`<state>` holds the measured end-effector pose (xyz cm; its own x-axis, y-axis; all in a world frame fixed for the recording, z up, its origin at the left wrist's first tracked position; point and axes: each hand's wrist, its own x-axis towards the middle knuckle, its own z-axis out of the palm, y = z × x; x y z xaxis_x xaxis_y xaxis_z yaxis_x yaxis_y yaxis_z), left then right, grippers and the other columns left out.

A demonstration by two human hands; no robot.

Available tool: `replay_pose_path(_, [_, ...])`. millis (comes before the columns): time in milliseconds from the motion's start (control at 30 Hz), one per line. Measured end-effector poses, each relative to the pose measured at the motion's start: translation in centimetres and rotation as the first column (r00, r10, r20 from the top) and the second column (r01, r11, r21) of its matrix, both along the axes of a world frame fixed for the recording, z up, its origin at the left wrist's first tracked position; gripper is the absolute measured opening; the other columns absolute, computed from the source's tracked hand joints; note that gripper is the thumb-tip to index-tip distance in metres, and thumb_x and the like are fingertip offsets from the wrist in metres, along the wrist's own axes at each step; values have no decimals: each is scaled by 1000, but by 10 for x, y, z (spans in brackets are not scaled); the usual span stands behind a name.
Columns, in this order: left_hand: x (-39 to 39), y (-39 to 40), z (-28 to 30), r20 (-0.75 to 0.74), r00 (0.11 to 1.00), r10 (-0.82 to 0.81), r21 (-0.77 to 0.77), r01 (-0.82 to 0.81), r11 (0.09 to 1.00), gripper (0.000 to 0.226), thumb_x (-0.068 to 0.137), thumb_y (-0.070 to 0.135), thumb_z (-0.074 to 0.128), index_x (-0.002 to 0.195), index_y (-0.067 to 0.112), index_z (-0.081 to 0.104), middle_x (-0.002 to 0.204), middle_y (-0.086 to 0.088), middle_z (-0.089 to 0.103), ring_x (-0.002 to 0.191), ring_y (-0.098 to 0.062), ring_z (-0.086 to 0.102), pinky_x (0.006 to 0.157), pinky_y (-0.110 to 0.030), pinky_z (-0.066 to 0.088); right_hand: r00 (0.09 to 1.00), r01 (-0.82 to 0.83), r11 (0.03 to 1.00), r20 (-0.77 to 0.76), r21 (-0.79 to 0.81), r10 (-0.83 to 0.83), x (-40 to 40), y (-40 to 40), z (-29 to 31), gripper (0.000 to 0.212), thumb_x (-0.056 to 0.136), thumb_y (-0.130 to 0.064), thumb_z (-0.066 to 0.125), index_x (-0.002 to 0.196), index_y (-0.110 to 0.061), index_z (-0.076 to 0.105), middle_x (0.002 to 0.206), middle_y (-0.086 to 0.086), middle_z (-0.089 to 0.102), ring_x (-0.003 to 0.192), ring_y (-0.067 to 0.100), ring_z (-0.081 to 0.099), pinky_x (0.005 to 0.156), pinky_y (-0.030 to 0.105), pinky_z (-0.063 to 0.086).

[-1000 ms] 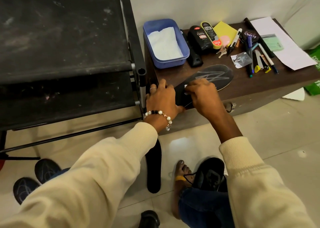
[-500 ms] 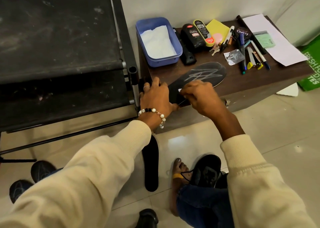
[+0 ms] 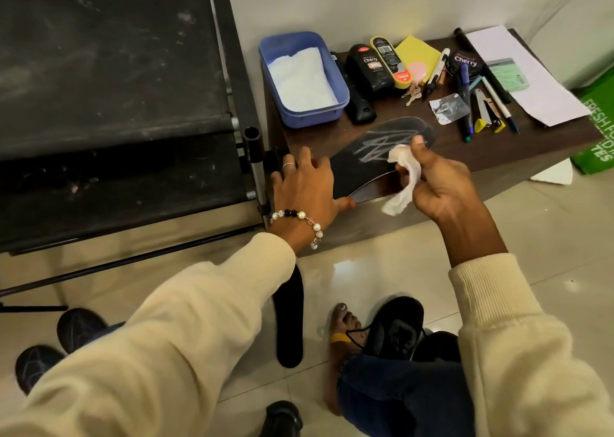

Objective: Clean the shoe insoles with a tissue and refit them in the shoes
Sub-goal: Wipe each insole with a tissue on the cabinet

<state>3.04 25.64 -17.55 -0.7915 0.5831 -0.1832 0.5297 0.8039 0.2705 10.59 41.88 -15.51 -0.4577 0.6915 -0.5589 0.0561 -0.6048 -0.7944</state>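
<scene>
While pens [image 3: 491, 102] and polish bottles [image 3: 371, 71] crowd the insole [image 3: 365, 157], a blue tub [image 3: 339, 81] sits beside

I sit in a home entryway: shoe rack [image 3: 113, 104] beside the low table [image 3: 498, 150] with polish bottles [image 3: 368, 67], on tiled floor [image 3: 548, 237].

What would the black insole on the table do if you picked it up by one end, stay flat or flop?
The insole looks thin and flat, so it would probably bend and droop a bit. Its heel end already sticks out past the table edge without sagging much, so it is likely springy, not limp. It seems light: the left hand steadies it easily.
</scene>
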Motion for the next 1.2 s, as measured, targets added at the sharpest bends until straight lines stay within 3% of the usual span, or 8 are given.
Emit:
replay_pose_path(133, [0, 1, -2, -5, 1000, -7, 16, 7, 1000, 77, 74, 61, 69, 135, 20, 46, 140, -9, 36, 129, -35, 33, 102, -50, 36, 971, -209, 930, 180, 304, 160, 1, -1, 4, 34, 77, -3, 73, 110, -2, 65, 96, 5, 68, 82, 16, 66, 67, 29, 57])
replay_pose_path(233, [-1, 1, 1, 23, 1000, -10, 3, 10, 1000, 77, 72, 58, 72, 134, 21, 46, 140, -8, 36, 129, -35, 32, 103, -51, 35, 868, -386, 686, 495, 617, 43, -1, -6, 1, 27, 81, -14, 73, 107, -13, 69, 100, -1, 68, 86, 13, 63, 80, 37, 56])
replay_pose_path(333, [-3, -1, 4, 39, 999, -8, -29, 9, 1000, 77, 70, 57, 75, 134, 23, 47, 139, -8, 36, 130, -36, 32, 102, -52, 33, 825, -505, 420, 565, 754, -21, -8, -16, -4, 25, 88, -18, 65, 112, -14, 69, 107, 2, 69, 94, 13, 60, 86, 25, 49])
replay_pose_path(500, [-3, -3, 7, 65, 998, -1, -54, 5, 999, 79, 70, 53, 77, 137, 27, 42, 142, -11, 32, 132, -38, 29, 104, -53, 30, 658, -753, -57, 751, 656, -51, -25, -33, -23, 26, 94, -14, 53, 116, -8, 65, 113, 17, 63, 106, 30, 56, 93, 37, 44])
replay_pose_path(700, [-3, -6, 6, 77, 997, 7, -31, -5, 1000, 76, 70, 53, 76, 135, 28, 45, 139, -10, 32, 130, -38, 31, 103, -52, 31, 476, -818, -314, 873, 482, 101, -26, -36, -17, 36, 90, -3, 54, 125, -7, 60, 122, 18, 54, 115, 34, 45, 93, 37, 37])
replay_pose_path(767, [-4, -6, 6, 78, 997, 6, -33, -4, 999, 76, 70, 53, 76, 134, 28, 45, 140, -10, 32, 130, -38, 30, 103, -52, 32, 420, -845, -333, 905, 419, 73, -22, -28, -18, 38, 89, -3, 55, 126, -8, 59, 127, 18, 51, 120, 34, 42, 99, 35, 34])
replay_pose_path(900, [-3, -7, 5, 75, 997, 0, -36, 2, 999, 75, 71, 53, 76, 135, 27, 45, 141, -10, 30, 131, -38, 30, 103, -53, 32, 514, -854, -104, 858, 509, -21, -21, -22, -27, 29, 86, -1, 55, 113, -3, 64, 124, 20, 51, 117, 35, 46, 100, 36, 38])
replay_pose_path(1200, [-4, -7, 4, 71, 997, 3, -12, -3, 1000, 73, 70, 52, 77, 131, 26, 48, 138, -9, 32, 128, -38, 32, 101, -52, 33, 373, -860, -360, 927, 360, 36, -29, -31, -11, 39, 91, -7, 53, 129, -11, 57, 129, 17, 49, 121, 33, 42, 100, 36, 35])
